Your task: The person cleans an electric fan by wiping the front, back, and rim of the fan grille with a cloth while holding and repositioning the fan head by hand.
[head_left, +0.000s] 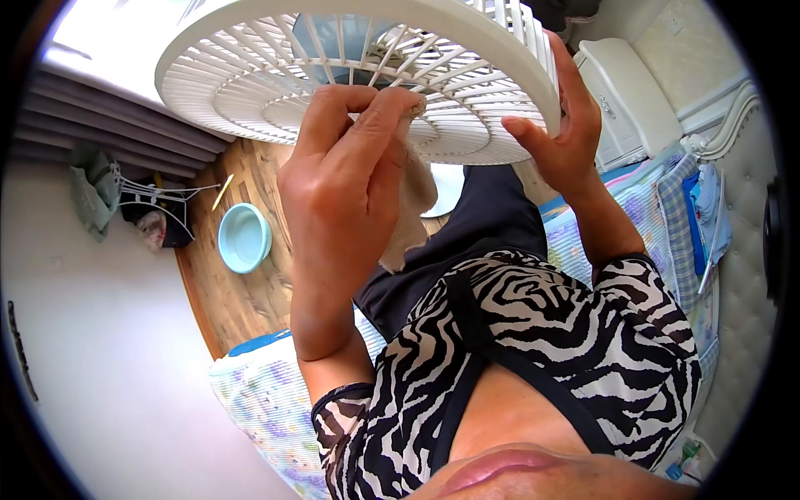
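A white fan grille (467,108) with thin radial bars is held tilted in front of me. Bluish fan blades (337,37) show through its bars. My left hand (346,167) is closed in a pinch on a beige cloth (417,196), its fingertips pressed against the bars near the grille's middle. Part of the cloth hangs down below those fingers. At the right side, my right hand (571,125) grips the grille's outer rim, thumb on the near side. The fingers behind the rim are partly hidden.
A light blue basin (244,238) stands on the wooden floor (250,312), near a white hanger rack (158,193). The patterned bed cover (267,400) lies around my legs. A white cabinet (625,108) and a padded headboard (742,350) are at the right.
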{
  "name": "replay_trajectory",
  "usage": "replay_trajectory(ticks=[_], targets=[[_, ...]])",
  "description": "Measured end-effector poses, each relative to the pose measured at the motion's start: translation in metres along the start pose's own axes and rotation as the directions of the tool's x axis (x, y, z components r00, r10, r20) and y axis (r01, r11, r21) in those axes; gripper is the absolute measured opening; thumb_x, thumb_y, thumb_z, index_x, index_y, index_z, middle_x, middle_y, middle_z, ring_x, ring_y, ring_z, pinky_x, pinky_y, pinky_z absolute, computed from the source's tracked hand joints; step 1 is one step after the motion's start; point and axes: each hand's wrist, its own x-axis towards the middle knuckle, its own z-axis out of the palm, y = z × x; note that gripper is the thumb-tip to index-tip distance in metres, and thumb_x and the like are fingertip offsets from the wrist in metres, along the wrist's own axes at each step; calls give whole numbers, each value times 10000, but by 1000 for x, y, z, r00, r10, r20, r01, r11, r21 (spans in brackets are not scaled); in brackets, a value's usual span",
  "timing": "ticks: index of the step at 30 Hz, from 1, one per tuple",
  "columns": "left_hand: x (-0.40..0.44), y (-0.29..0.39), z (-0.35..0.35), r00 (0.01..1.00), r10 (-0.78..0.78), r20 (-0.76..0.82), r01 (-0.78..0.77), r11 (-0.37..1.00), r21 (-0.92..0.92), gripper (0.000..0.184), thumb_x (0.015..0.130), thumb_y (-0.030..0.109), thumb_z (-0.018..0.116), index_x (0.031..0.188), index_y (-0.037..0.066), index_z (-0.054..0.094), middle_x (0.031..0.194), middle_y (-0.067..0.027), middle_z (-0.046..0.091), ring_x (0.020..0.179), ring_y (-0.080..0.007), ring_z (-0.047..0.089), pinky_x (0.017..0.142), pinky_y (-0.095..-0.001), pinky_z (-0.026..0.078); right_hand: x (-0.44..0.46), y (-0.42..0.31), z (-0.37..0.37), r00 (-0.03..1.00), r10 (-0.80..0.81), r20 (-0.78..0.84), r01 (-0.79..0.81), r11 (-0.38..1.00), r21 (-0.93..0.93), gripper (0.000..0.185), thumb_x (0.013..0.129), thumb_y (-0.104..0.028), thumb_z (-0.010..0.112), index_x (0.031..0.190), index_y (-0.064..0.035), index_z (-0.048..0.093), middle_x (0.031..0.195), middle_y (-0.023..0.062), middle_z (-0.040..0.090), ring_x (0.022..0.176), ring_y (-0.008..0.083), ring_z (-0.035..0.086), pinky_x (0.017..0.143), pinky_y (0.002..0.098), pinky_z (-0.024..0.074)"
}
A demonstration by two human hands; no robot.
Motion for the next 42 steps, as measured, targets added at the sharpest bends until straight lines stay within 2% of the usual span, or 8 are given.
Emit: replay_trajectory(ticks=[5, 12, 15, 19, 28, 34, 40, 42], targets=[[-8, -1, 16, 971, 57, -231, -56, 998, 9, 126, 809, -15, 660, 921, 22, 705, 859, -77, 627, 697, -151, 610, 596, -254, 472, 0, 0, 1, 1000, -9, -1, 9, 999, -32, 811, 699, -291, 805, 1361, -38, 410, 1187, 193, 580, 1028, 269, 614, 877, 338, 479], [-12, -11, 41, 940, 269, -210, -242, 959, 147, 269, 754, -70, 663, 1013, 1, 676, 890, -101, 582, 708, -205, 598, 585, -285, 492, 4, 1, -4, 999, -45, -5, 45, 998, -54, 811, 714, -322, 793, 1366, -40, 401, 1127, 179, 593, 960, 272, 634, 828, 333, 499], [-18, -3, 39, 969, 166, -183, -147, 983, 113, 186, 788, -54, 657, 961, 3, 696, 888, -105, 618, 761, -200, 614, 649, -281, 495, 4, 0, -8, 999, -46, -2, 46, 997, -67, 820, 724, -341, 782, 1389, -68, 386, 1128, 180, 590, 945, 281, 635, 813, 333, 499], [-28, -8, 42, 973, 140, -186, -129, 989, 67, 194, 790, -36, 664, 978, 9, 686, 871, -106, 610, 727, -205, 604, 632, -277, 496, 2, -1, -12, 993, 85, 82, -88, 996, 34, 888, 765, -400, 736, 1434, -13, 298, 1355, 198, 452, 1196, 262, 497, 993, 344, 381], [-45, -10, 36, 972, -168, -167, 136, 974, -183, 111, 871, 18, 608, 969, -15, 647, 910, -73, 640, 807, -137, 591, 727, -223, 454, -3, 5, -21, 1000, -13, -25, 11, 998, -66, 795, 803, -351, 684, 1433, -40, 312, 1329, 244, 459, 1202, 377, 477, 1003, 413, 372], [-51, -5, 37, 944, -313, -99, 277, 922, -271, 124, 892, 57, 605, 987, -16, 635, 920, -51, 635, 827, -96, 565, 752, -203, 433, -9, 8, -33, 1000, -6, -18, 4, 995, -105, 664, 826, -279, 670, 1369, -4, 403, 1314, 231, 485, 1178, 351, 504, 988, 399, 391], [-46, 7, 39, 945, -322, -52, 284, 891, -354, 125, 903, 75, 595, 981, -17, 626, 934, -52, 633, 835, -94, 563, 754, -206, 432, -43, 12, -46, 918, -366, -153, 376, 925, 46, 579, 831, -253, 686, 1288, 36, 479, 1178, 178, 584, 1036, 291, 581, 895, 366, 462], [-43, 16, 44, 949, -314, -26, 274, 863, -425, 122, 906, 75, 587, 971, -22, 621, 940, -60, 629, 838, -101, 561, 757, -213, 433, -50, 1, -29, 961, -271, 48, 233, 894, 384, 568, 829, -264, 696, 1280, 15, 490, 1132, 164, 603, 996, 297, 592, 871, 376, 469]])
